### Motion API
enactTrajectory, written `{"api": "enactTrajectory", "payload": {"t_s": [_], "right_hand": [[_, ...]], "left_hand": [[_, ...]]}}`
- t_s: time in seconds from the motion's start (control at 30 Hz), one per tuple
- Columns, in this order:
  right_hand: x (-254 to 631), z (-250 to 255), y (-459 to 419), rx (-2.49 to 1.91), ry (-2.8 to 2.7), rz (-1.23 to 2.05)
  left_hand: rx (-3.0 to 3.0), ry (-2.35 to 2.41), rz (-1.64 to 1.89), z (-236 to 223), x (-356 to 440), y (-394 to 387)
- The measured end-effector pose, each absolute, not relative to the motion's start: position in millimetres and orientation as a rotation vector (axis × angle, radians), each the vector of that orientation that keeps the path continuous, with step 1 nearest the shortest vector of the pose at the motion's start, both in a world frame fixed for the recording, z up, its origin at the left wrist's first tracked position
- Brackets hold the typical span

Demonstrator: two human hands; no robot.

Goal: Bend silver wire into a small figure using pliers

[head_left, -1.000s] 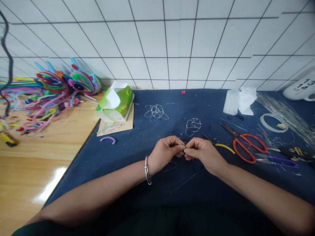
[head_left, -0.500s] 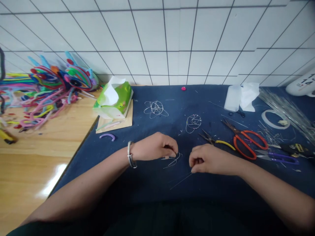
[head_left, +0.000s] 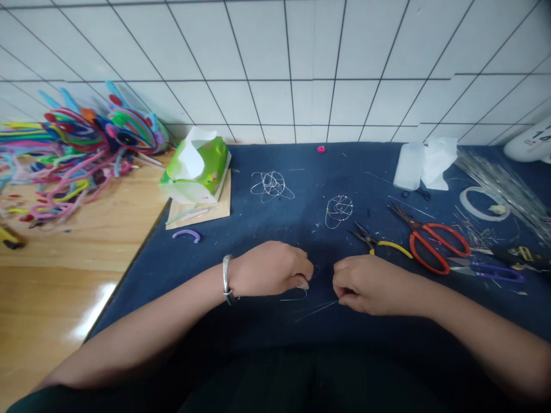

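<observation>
My left hand (head_left: 275,268), with a silver bangle at the wrist, is closed in a pinch on a thin bent wire (head_left: 297,297); a curved end of it shows below the fingertips. Opposite it, my right hand (head_left: 365,285) pinches a straight thin wire (head_left: 319,310) that slants down to the left, blurred at its far end. A small gap lies between the hands. Beyond them rest two round wire shapes, one with looping petals (head_left: 272,186) and one with small beads (head_left: 339,209). Yellow-handled pliers (head_left: 390,246) lie just past my right hand.
Red-handled scissors (head_left: 434,252) and purple-handled scissors (head_left: 495,272) lie to the right, near a clear tape-like ring (head_left: 482,203) and a bundle of wires (head_left: 505,183). At the left stand a green tissue pack (head_left: 210,172) and colourful pipe cleaners (head_left: 64,183). A purple curved piece (head_left: 186,234) lies closer.
My left hand has moved slightly down and turned, so the bent wire's visible end now curves differently. The right hand has shifted a little, its wire swinging to a flatter slant.
</observation>
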State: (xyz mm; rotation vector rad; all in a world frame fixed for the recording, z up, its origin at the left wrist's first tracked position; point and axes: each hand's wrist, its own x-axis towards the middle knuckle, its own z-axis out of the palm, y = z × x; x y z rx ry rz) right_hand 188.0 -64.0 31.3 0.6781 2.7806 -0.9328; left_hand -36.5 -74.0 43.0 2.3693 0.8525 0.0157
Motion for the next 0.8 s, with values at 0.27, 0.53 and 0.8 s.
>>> {"api": "enactTrajectory", "payload": {"t_s": [0.27, 0.53, 0.8], "right_hand": [[191, 40, -59, 0.814, 2.794, -0.975], [190, 37, -60, 0.806, 2.844, -0.895], [187, 35, -64, 0.883, 2.932, -0.701]], "left_hand": [[2.316, 0.731, -0.004, 50, -33, -76], [2.385, 0.791, -0.023, 41, -31, -82], [2.631, 1.003, -0.064, 45, -24, -87]]}}
